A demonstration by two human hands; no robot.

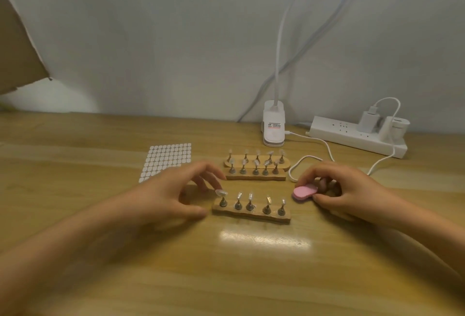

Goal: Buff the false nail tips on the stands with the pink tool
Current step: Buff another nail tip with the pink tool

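A wooden nail stand [251, 214] lies near me on the table, with several clear false nail tips [250, 196] on small metal posts. My left hand [176, 190] sits at its left end, fingers curled, a fingertip touching the leftmost tip [221, 192] and the thumb by the stand's left edge. To the right of the stand, my right hand [347, 187] grips the pink buffing tool [305, 192], which points left and is apart from the tips. Two more wooden stands [256, 176] with tips lie side by side farther back.
A white sheet of oval stickers [167, 159] lies at the back left. A white clip lamp [273, 127], a power strip [357, 137] with plugged chargers and a looping white cable [309, 158] sit at the back right. A cardboard edge [17, 46] juts in at the far left.
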